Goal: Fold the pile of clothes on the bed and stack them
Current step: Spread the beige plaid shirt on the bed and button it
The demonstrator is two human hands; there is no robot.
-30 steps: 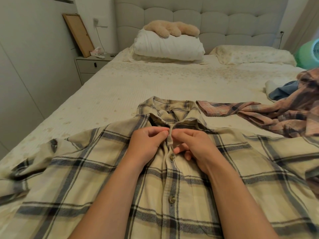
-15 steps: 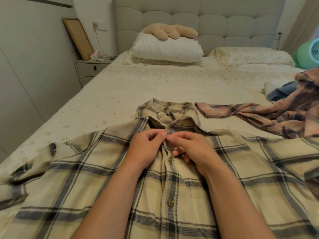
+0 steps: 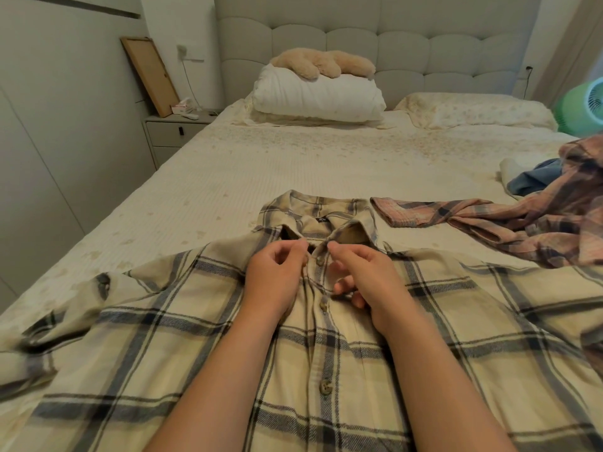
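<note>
A cream plaid button-up shirt (image 3: pixel 195 337) lies face up and spread across the bed (image 3: pixel 261 164), collar pointing away from me. My left hand (image 3: pixel 277 275) pinches the left edge of the placket just under the collar. My right hand (image 3: pixel 365 272) pinches the opposite edge beside the top button. A small gap shows between the two hands. To the right lies a crumpled pink plaid shirt (image 3: pixel 522 223), one sleeve stretched toward the cream collar, with a blue garment (image 3: pixel 535 179) behind it.
At the headboard sits a white pillow (image 3: pixel 318 97) with a beige plush toy (image 3: pixel 323 63) on top, and a flat patterned pillow (image 3: pixel 473 109) to its right. A nightstand (image 3: pixel 173 132) stands left of the bed. A green fan (image 3: pixel 584 102) is at the far right.
Both hands have moved up the placket toward the collar and drawn slightly apart. The button they worked on earlier now sits fastened below them.
</note>
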